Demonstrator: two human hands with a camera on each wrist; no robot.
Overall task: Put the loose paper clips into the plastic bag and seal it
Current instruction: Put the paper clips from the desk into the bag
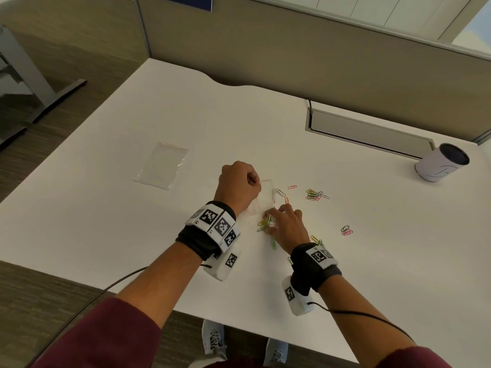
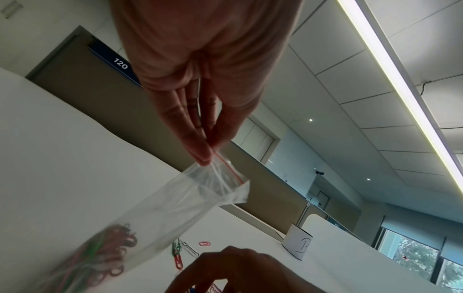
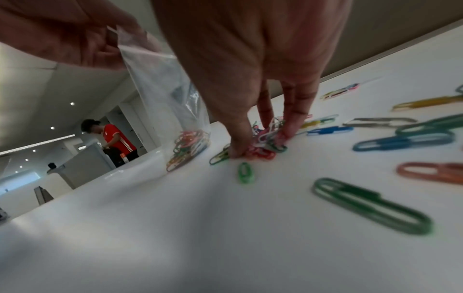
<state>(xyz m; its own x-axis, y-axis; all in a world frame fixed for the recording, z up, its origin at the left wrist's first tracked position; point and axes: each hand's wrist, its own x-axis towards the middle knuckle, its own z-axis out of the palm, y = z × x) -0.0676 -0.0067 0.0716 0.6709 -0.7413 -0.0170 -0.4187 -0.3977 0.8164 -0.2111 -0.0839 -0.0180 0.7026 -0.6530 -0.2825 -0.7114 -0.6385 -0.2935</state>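
My left hand (image 1: 252, 183) pinches the top edge of a small clear plastic bag (image 1: 265, 199) by its red zip strip and holds it upright, mouth open, just above the white table (image 1: 132, 235). In the left wrist view the fingertips (image 2: 204, 156) grip the bag (image 2: 190, 198), with several coloured clips (image 2: 107, 249) at its bottom. My right hand (image 1: 273, 221) reaches down beside the bag. Its thumb and fingers (image 3: 240, 146) close round a bunch of paper clips (image 3: 268, 136) on the table. More loose clips (image 1: 316, 194) lie to the right.
A second, empty clear bag (image 1: 162, 166) lies flat at the left. A white cylinder (image 1: 441, 166) lies on its side at the far right, near a cable slot (image 1: 369, 134). A few pink and green clips (image 1: 346, 231) lie right of my right wrist. A person in red (image 3: 117, 138) stands far off.
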